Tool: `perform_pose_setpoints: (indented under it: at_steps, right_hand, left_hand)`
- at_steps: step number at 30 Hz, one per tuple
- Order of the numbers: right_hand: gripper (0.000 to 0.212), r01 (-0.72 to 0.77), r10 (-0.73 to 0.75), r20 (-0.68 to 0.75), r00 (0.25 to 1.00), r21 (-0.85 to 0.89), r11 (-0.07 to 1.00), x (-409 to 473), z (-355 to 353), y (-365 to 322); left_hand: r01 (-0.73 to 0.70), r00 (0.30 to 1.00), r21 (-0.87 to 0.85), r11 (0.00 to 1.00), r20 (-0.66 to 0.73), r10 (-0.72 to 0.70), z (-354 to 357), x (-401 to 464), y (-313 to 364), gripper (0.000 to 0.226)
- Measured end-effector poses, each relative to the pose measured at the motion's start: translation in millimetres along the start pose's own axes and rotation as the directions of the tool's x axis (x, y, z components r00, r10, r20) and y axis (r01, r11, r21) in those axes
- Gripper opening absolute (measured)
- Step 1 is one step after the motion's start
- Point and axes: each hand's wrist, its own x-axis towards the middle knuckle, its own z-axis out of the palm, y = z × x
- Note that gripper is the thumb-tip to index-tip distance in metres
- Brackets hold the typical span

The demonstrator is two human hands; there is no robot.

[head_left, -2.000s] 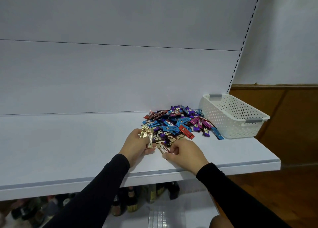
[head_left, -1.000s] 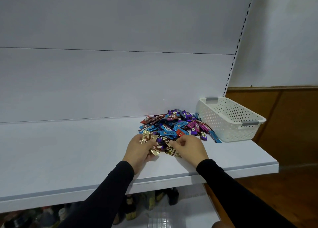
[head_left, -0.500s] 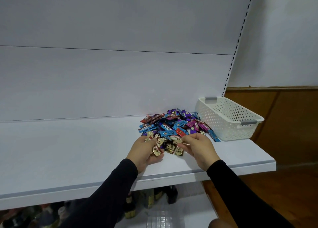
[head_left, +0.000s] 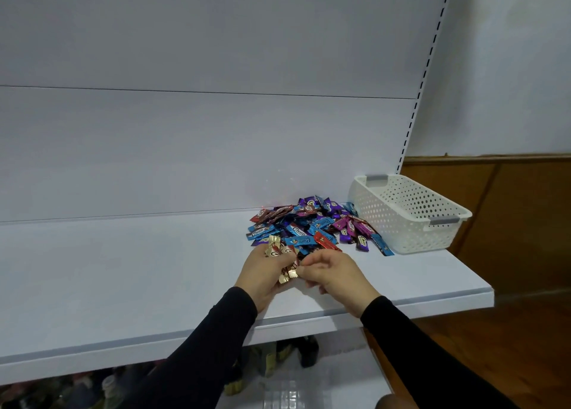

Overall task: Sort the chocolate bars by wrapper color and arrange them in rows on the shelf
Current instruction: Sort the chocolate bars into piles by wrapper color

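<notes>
Left hand (head_left: pixel 262 269) fingers clamp a bunch of gold-wrapped chocolate bars (head_left: pixel 279 254), collecting one colour; right hand (head_left: pixel 332 272) fingers pinch another gold bar (head_left: pixel 292 274) toward it, beside the mixed pile of foil-wrapped bars (head_left: pixel 315 226) on the white shelf (head_left: pixel 123 269).

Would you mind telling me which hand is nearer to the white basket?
The right hand. It sits left of and in front of the white basket; the left hand, holding gold bars, lies farther left.
</notes>
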Motion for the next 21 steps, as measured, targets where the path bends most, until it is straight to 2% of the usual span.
perform_pose_setpoints:
  at_steps: [4, 6, 8, 9, 11, 13, 17, 21]
  right_hand:
    - [0.01, 0.065, -0.058, 0.08, 0.995, -0.087, 0.994, 6, -2, -2]
    - [0.01, 0.104, -0.112, -0.025, 0.993, -0.219, 0.97, 14, -8, -1]
    - [0.015, 0.08, -0.179, -0.178, 0.968, -0.457, 0.886, 22, -20, 3]
    - [0.023, 0.04, -0.186, -0.201, 0.962, -0.57, 0.821, 26, -26, 5]
    - [0.046, -0.018, -0.147, -0.158, 0.976, -0.738, 0.675, 31, -32, 13]
    - [0.056, -0.01, -0.132, -0.105, 0.986, -0.817, 0.577, 33, -31, 19]
    - [0.049, 0.026, -0.122, -0.064, 0.99, -0.783, 0.622, 29, -33, 19]
    - [0.052, -0.002, -0.083, -0.1, 0.991, -0.65, 0.76, 24, -37, 13]
  left_hand:
    - [-0.017, 1.0, 0.045, 0.999, 0.003, 0.017, 0, 7, 0, 0.018]
    - [-0.029, 1.0, 0.038, 0.999, 0.0, 0.029, -5, 12, 3, 0.018]
    - [-0.019, 1.0, 0.0, 1.0, 0.005, 0.019, -12, 18, 6, 0.017]
    - [-0.005, 1.0, -0.02, 1.0, 0.007, 0.005, -15, 20, 7, 0.017]
    - [0.017, 1.0, -0.037, 0.999, 0.01, -0.017, -20, 23, 8, 0.018]
    - [0.033, 0.999, -0.038, 0.999, 0.012, -0.033, -22, 24, 8, 0.02]
    - [0.043, 0.999, -0.046, 0.998, 0.017, -0.042, -21, 21, 5, 0.022]
    - [0.038, 0.999, 0.01, 0.999, 0.027, -0.038, -17, 17, 3, 0.022]
